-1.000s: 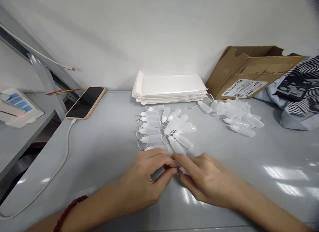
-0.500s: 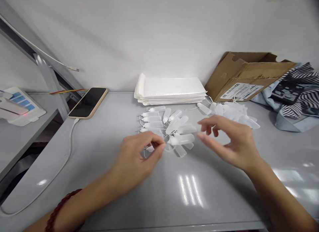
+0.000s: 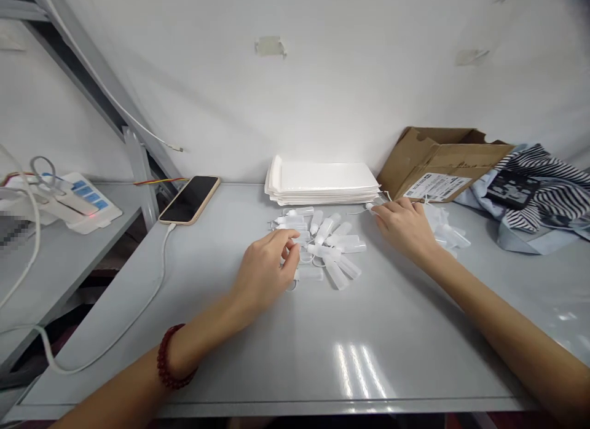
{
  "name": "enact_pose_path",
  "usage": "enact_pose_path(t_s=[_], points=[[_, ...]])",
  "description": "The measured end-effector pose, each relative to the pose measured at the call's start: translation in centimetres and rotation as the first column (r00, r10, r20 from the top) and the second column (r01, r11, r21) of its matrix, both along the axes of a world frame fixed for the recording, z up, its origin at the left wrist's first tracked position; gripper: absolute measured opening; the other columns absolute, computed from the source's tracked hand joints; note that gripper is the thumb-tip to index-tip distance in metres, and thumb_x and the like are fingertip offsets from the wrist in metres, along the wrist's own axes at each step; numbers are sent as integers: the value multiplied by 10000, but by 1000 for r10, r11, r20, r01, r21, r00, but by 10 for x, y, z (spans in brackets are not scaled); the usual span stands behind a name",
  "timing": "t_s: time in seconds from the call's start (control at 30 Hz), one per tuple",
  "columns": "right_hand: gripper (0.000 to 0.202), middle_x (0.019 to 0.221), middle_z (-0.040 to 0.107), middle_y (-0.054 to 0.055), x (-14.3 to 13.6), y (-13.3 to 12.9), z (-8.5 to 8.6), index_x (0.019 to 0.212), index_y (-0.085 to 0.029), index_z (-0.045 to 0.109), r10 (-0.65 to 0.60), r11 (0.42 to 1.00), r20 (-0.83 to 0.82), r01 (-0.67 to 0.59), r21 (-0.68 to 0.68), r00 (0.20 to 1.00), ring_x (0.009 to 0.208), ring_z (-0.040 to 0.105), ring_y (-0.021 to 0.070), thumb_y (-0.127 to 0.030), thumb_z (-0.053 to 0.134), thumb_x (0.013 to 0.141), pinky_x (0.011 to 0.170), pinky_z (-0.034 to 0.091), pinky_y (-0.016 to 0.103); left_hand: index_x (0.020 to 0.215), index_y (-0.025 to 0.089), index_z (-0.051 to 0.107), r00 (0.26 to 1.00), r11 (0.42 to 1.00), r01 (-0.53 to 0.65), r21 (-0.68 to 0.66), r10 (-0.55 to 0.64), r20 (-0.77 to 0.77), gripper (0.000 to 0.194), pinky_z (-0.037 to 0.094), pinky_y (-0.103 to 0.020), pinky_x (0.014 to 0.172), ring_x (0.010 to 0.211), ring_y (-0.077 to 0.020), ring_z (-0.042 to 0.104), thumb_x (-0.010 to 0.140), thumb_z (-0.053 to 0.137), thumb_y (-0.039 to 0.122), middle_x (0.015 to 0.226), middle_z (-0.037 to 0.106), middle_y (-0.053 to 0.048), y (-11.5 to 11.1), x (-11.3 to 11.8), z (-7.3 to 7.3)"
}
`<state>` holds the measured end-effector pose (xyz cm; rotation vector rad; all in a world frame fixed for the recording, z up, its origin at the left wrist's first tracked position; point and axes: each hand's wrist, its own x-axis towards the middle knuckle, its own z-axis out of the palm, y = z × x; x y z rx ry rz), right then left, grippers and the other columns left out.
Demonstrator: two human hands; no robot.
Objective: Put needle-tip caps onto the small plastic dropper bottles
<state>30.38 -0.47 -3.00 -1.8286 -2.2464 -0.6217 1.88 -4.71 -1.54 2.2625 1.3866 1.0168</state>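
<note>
Small translucent squeeze bottles (image 3: 338,270) with thin nozzles and cap straps lie in a loose heap mid-table. To the left of that heap, several bottles (image 3: 295,219) lie in a row. My left hand (image 3: 265,269) hovers at the row's front, fingers loosely curled, thumb apart from them; I see nothing held. One bottle (image 3: 310,273) lies just right of its thumb. My right hand (image 3: 405,226) has its fingers bent over a squeeze bottle (image 3: 370,206) by the right-hand pile (image 3: 449,232). That bottle's tip end shows; its body and my fingertips are hidden.
A stack of white padded envelopes (image 3: 327,182) lies against the wall, beside an open cardboard box (image 3: 442,158). Striped cloth (image 3: 544,189) lies at the right. On the left are a phone (image 3: 190,200) and its white charging cable (image 3: 162,266).
My right hand has moved right and away from me, from the central heap to the right-hand pile. The left hand's pinch has loosened. The view has shifted with my head.
</note>
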Motion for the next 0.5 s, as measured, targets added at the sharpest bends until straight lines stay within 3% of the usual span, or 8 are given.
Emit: enact_pose_path(t_s=[0.1,0.23,0.33,0.37,0.4,0.43,0.5], points=[[263,765,701,146,2,4,-1,915,-128,693,-1,1000,34,1,16,999,826,551,305,-142,442,839,675,333,389,970,142,617,1000,1000,1,19,-1,9,180,462,-245,562,619,-126,605,838,495,157,768,680,-19,4,-1,-5],[240,820,713,127,4,-9,2,946,-139,689,27,997,24,-29,71,999,849,563,298,-172,466,864,674,361,385,975,137,619,999,999,25,26,-26,25,191,446,-224,523,630,-123,595,847,481,169,792,678,-31,4,1,-7],[201,871,714,93,-5,-28,11,992,-153,666,79,983,-31,-73,167,996,847,575,257,-204,507,879,690,419,366,983,133,639,992,994,105,-30,-102,77,215,438,-222,530,624,-120,569,851,484,203,755,661,-28,-3,4,-2],[168,844,712,90,-10,-34,16,970,-147,666,169,952,-109,-134,275,979,815,581,243,-189,544,862,688,443,359,990,135,648,984,984,142,-109,-129,119,226,434,-222,534,613,-118,556,857,487,223,731,652,-23,-5,6,1],[150,830,709,86,-17,-41,20,965,-147,660,277,910,-163,-205,359,947,792,587,228,-162,574,843,692,466,353,991,143,660,975,961,163,-222,-123,184,234,428,-220,533,582,-109,535,859,504,258,700,644,-14,-8,7,5],[164,839,707,88,-25,-47,24,975,-146,652,369,874,-200,-265,408,907,793,598,220,-125,599,821,712,485,352,1017,156,663,964,901,188,-390,-92,250,260,409,-210,501,530,-94,504,859,527,313,676,642,-2,-10,7,9],[244,879,704,107,-39,-60,32,1002,-137,637,502,814,-240,-360,456,831,809,622,215,-52,634,774,741,509,355,1085,175,643,924,719,304,-625,-62,377,344,384,-199,466,472,-67,454,850,552,409,718,656,-1,-12,8,16]])
